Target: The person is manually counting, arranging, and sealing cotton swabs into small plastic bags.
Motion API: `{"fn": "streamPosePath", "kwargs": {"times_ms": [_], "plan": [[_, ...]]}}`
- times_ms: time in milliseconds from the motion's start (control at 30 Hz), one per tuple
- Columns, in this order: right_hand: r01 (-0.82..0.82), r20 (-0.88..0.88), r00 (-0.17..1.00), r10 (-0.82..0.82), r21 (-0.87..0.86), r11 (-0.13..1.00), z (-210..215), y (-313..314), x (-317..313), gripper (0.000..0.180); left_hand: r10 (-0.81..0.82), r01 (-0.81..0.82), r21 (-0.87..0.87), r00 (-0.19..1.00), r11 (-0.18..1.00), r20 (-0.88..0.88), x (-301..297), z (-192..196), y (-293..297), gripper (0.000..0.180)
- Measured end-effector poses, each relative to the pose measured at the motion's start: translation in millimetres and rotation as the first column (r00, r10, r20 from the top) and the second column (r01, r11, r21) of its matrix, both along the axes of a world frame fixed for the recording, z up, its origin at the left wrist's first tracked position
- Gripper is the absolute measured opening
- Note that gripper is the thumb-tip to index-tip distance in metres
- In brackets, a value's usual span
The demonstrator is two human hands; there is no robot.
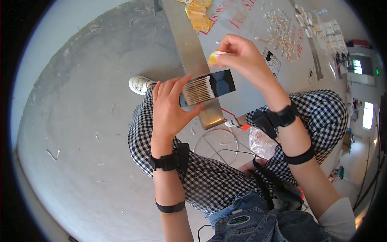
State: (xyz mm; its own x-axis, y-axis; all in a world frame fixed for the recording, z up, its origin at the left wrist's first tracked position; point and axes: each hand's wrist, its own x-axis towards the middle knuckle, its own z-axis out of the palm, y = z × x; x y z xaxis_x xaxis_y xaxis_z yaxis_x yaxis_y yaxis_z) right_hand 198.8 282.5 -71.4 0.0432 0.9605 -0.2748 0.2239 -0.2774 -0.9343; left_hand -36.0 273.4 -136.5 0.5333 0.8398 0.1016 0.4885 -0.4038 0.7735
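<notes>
My left hand [171, 101] grips the left end of a narrow black tray [232, 81], with thumb and fingers on its two long sides. A row of cotton swabs [198, 91] with white tips and pale sticks lies side by side in the tray. Dark rounded shapes show at the tray's right end. Above that end, my right hand [238, 50] is closed in a pinch on a small yellow and white card [215, 57]. A white tip sticks out by its fingers; whether it belongs to a swab, I cannot tell.
A metal-edged table [189, 52] carries a heap of loose cotton swabs [282, 34] at the far right. Yellow cards [198, 15] are piled at the far edge. Small packs [332, 34] stand beyond the swabs. A clear plastic bag [262, 142] lies below the table.
</notes>
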Motion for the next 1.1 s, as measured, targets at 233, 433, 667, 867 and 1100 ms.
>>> {"fn": "streamPosePath", "kwargs": {"times_ms": [233, 433, 667, 867, 1100], "plan": [[0.01, 0.316, 0.948, 0.034, -0.135, 0.991, -8, -50, 22, 0.018, -0.023, 0.023, -0.003, 1.0, 1.0, -0.003, 5, 2, 7, 0.07], [0.008, 0.263, 0.964, 0.031, -0.147, 0.989, -5, -54, -12, 0.013, -0.018, 0.018, -0.01, 1.0, 1.0, 0.004, 5, 1, 6, 0.07], [0.007, 0.362, 0.931, -0.041, 0.094, 0.996, -28, -46, -38, 0.012, -0.007, 0.007, -0.009, 1.0, 1.0, 0.0, 4, 1, 5, 0.07], [-0.025, 0.523, 0.85, -0.064, 0.162, 0.986, -36, -47, -44, 0.011, -0.016, 0.016, 0.002, 1.0, 1.0, -0.019, 4, 0, 6, 0.07], [-0.065, 0.585, 0.81, -0.034, 0.148, 0.987, -34, -45, -50, 0.012, -0.015, 0.014, -0.038, 1.0, 0.999, -0.011, 4, 0, 5, 0.069]]}}
